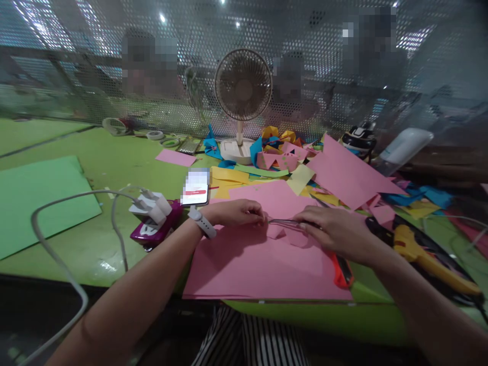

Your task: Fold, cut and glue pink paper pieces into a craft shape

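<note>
My right hand (pixel 328 226) is closed around a pair of slim metal tweezers (pixel 282 221), which point left. Their tip meets the fingers of my left hand (pixel 244 212), closed in a pinch; whatever those fingers hold is too small to make out. Both hands are just above large pink paper sheets (pixel 263 274) stacked at the table's front edge. Small cut pink paper pieces (pixel 295 237) lie under the tweezers. Beside my right hand, an orange-red-handled tool (pixel 342 272) rests on the sheet's right side, partly hidden.
A yellow glue gun (pixel 430 259) lies at right. Left are a phone (pixel 196 187), a purple power strip (pixel 156 231) with white plugs and a looping cable (pixel 57 254), and green paper (pixel 41 198). A fan (pixel 244 89) stands behind coloured paper scraps (pixel 280 157).
</note>
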`<state>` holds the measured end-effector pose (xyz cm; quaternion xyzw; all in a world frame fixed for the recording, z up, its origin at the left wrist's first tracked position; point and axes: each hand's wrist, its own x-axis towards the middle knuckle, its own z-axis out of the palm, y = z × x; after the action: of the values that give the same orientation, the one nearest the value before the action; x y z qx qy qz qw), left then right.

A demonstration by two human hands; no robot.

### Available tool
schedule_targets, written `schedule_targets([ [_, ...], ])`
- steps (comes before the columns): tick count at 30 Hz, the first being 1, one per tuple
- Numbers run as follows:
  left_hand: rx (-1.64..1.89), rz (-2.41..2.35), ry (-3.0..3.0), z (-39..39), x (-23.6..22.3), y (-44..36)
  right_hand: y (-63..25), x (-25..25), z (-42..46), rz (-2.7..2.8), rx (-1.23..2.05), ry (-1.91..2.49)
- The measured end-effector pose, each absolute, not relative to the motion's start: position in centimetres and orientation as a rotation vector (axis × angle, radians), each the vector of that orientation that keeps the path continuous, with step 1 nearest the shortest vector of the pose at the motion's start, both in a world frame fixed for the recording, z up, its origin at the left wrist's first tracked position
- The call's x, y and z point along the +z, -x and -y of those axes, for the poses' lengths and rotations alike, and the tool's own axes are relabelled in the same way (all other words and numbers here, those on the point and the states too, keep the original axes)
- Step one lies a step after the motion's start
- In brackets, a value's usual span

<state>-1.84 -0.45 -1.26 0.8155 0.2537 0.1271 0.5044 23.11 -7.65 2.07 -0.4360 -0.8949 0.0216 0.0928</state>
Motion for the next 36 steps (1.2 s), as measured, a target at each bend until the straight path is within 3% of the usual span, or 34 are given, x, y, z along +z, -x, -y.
schedule_targets([
  [36,0.239,-0.639,-1.908,0.35,-1.30,1.99,-23.40,2.62,7.62,2.694,0.196,1.284],
])
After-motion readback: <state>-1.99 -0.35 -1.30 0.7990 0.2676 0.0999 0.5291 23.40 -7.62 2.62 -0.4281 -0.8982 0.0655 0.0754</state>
